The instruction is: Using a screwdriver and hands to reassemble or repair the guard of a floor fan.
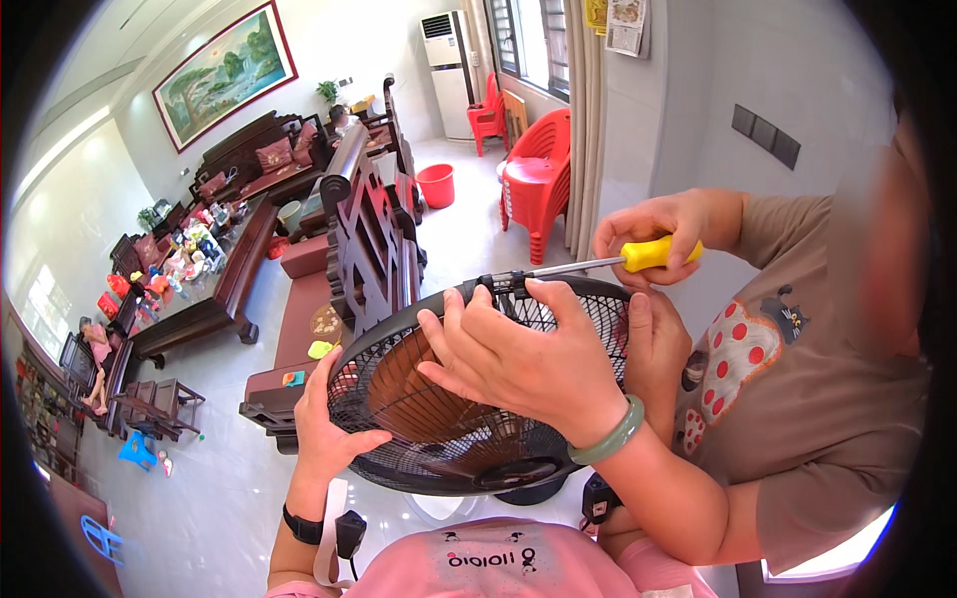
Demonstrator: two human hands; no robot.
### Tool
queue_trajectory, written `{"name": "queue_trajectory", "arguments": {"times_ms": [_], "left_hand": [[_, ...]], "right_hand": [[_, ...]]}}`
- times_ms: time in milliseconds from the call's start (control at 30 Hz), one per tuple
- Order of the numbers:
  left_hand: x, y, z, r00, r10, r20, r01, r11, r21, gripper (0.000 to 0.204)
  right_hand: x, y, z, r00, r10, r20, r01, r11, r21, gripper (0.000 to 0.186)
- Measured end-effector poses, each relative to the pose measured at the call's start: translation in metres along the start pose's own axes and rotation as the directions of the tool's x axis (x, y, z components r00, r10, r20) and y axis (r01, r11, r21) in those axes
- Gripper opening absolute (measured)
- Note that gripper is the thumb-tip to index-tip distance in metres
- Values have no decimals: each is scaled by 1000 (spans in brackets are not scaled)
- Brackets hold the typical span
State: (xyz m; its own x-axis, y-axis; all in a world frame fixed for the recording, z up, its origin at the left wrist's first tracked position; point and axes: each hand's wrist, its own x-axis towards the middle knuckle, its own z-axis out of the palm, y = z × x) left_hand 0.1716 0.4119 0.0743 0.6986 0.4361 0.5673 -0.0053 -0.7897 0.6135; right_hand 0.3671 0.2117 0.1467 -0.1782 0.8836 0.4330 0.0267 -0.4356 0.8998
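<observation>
A black fan head [449,399] with a round wire guard and brownish blades is tilted in front of me. My left hand [329,414] grips its left rim, thumb over the front. My right hand [658,344] is at the right rim, partly hidden behind a co-worker's forearm. That co-worker's left hand [528,349], with a green bangle, presses at the top rim. Their right hand [658,229] holds a yellow-handled screwdriver [653,256], its shaft reaching a black clip [506,284] on the rim.
The co-worker in a brown shirt [797,399] stands close on my right. Ahead are a dark carved wooden bench [369,229], a red bucket [436,186] and stacked red plastic chairs [538,179]. A cluttered long table [214,289] is at left; other people sit farther off.
</observation>
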Motion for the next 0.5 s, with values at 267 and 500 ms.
{"name": "queue_trajectory", "arguments": {"times_ms": [267, 500], "left_hand": [[-3, -5, -1, 1000, 18, -13, -18, 1000, 15, 111], [-4, -6, -3, 1000, 9, -10, -9, 1000, 3, 111]], "right_hand": [[2, -6, -2, 1000, 16, -2, -16, 998, 53, 33], [5, 0, -8, 1000, 3, 22, -3, 1000, 29, 33]]}}
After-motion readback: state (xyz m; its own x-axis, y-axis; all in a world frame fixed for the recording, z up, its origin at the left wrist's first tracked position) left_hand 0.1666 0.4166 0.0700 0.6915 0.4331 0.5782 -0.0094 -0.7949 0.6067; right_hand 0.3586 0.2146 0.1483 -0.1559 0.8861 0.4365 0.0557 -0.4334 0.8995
